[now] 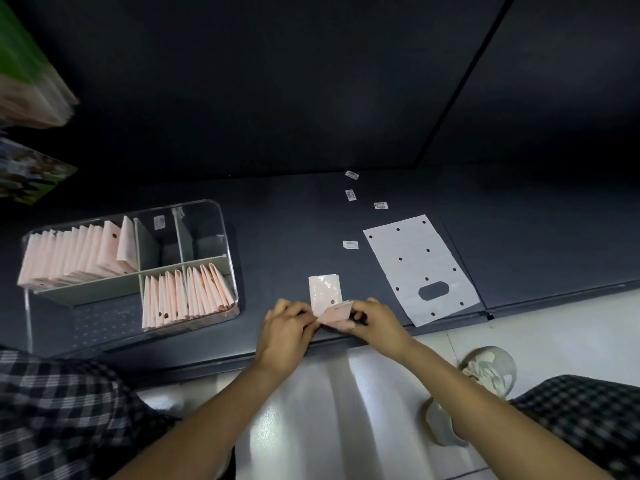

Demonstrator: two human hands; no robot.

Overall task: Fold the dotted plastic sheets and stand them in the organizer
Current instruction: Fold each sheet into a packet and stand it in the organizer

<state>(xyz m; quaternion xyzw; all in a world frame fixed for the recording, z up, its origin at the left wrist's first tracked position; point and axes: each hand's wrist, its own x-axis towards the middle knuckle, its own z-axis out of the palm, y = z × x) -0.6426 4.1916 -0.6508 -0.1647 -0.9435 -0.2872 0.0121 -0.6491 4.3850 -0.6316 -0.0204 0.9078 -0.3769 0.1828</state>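
— What's over on the left?

— A clear organizer (131, 265) on the dark desk (284, 230), with grey dividers. Folded pink sheets (79, 254) stand in its far-left compartment, more (187, 294) in the near-right one.

— And the hands?

— At the desk's near edge. The left hand (285, 336) has its grip pinched on a partly folded dotted sheet (327, 297); the right hand (375, 322) pinches the same sheet's lower flap from the other side. The upper part lies flat on the desk.

— Further right?

— An unfolded white dotted sheet (420, 268) lies flat, handle cutout toward the near edge. Small labels (350, 244) are scattered just beside it.
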